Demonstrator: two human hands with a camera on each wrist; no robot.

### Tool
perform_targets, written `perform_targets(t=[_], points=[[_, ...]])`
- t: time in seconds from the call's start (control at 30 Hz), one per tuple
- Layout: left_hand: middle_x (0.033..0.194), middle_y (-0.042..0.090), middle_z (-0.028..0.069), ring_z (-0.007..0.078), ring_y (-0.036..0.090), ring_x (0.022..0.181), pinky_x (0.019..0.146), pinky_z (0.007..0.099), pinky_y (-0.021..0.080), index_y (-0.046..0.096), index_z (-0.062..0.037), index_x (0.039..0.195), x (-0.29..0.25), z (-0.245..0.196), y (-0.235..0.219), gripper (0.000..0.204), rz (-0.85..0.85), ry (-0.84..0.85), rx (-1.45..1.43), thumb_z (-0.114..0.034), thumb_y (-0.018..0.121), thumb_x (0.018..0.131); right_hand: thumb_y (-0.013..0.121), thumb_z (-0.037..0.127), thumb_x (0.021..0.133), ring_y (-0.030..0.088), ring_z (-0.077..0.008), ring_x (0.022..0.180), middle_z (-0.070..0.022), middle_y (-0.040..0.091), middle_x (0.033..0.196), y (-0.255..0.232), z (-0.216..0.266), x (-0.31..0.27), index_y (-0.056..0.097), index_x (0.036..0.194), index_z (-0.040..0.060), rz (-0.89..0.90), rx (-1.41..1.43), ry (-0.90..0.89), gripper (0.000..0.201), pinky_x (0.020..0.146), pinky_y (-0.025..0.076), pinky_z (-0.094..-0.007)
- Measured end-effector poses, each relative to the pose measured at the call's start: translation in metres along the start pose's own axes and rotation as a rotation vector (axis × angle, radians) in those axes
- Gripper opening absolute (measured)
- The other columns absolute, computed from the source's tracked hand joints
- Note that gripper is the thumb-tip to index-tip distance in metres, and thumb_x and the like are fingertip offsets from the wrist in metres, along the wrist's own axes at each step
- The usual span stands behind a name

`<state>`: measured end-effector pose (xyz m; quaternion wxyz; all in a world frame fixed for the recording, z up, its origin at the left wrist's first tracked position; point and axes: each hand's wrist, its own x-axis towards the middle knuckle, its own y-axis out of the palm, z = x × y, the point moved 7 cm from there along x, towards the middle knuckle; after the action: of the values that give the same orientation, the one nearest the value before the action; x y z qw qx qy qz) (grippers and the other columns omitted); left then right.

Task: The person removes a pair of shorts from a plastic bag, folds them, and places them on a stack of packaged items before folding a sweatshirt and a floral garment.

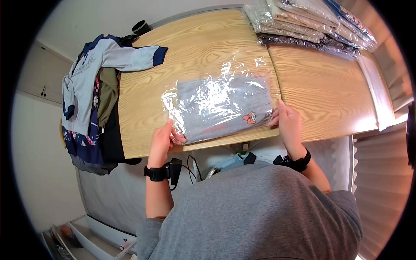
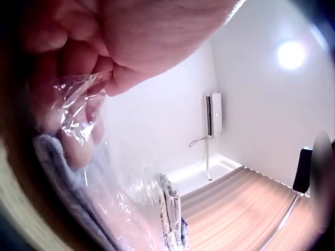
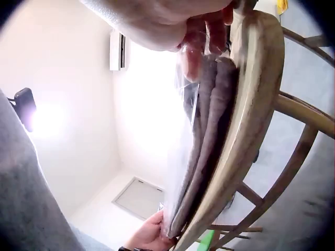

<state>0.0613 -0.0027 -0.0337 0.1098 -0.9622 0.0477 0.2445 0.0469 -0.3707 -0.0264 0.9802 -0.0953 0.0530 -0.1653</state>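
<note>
A folded grey garment (image 1: 225, 116) with a small cartoon patch lies inside a clear plastic bag (image 1: 171, 97) by the table's front edge. My left hand (image 1: 164, 138) grips the bag's near left corner; crinkled film shows among its curled fingers (image 2: 78, 151) in the left wrist view. At the opposite side, my right hand (image 1: 287, 123) holds the right edge of the bag, thumb on top. In the right wrist view the garment's folded layers (image 3: 209, 104) show edge-on beneath the right fingers, just over the table edge (image 3: 251, 89).
Loose clothes (image 1: 89, 86) are heaped at the table's left side, one sleeve reaching across the wood. A stack of bagged garments (image 1: 312, 26) stands at the back right. A black cup-like object (image 1: 141, 27) is at the back left, and a pale curtain (image 1: 381, 182) hangs on the right.
</note>
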Motion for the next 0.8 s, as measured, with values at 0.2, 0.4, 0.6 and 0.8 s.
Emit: perform_targets(t=[0.2,0.4,0.6,0.8], points=[[0.072,0.058,0.002,0.0064,0.05,0.062,0.06,0.021,0.04,0.057,-0.0004,0.081,-0.013,0.004,0.003,0.022,-0.065,0.154,-0.145,-0.017,0.049,0.093,0.044,0.03,0.096,0.056,-0.0114,0.046,-0.0042,0.052,0.056,-0.003,0.002,-0.002,0.053,0.066,-0.0022,-0.013,0.023,-0.047,0.045,0.045,0.04,-0.023],[0.065,0.054,-0.0014,0.0049,0.046,0.059,0.057,0.0202,0.037,0.053,-0.0052,0.072,-0.014,-0.006,0.009,0.027,-0.159,0.297,-0.112,-0.02,0.047,0.094,0.046,0.031,0.095,0.056,-0.0111,0.046,-0.0042,0.053,0.056,-0.009,-0.003,-0.004,0.054,0.067,-0.0024,-0.053,0.089,-0.001,0.044,0.045,0.039,-0.0226],[0.06,0.047,-0.0029,0.0052,0.04,0.054,0.052,0.0206,0.033,0.05,-0.0071,0.07,-0.001,-0.002,0.027,0.031,-0.13,0.236,-0.067,-0.024,0.045,0.095,0.049,0.028,0.093,0.054,-0.0109,0.044,-0.004,0.054,0.056,-0.029,-0.008,-0.011,0.057,0.067,-0.0017,-0.155,0.045,0.005,0.04,0.044,0.039,-0.0227],[0.059,0.049,-0.0013,0.0054,0.04,0.052,0.049,0.0209,0.033,0.049,-0.007,0.065,0.003,-0.001,0.028,0.033,-0.177,0.223,0.038,-0.024,0.048,0.094,0.056,0.022,0.089,0.06,-0.0128,0.072,-0.0092,0.061,0.076,-0.037,-0.002,-0.016,0.057,0.087,-0.0003,-0.282,-0.003,-0.053,0.023,0.059,0.043,-0.0242]])
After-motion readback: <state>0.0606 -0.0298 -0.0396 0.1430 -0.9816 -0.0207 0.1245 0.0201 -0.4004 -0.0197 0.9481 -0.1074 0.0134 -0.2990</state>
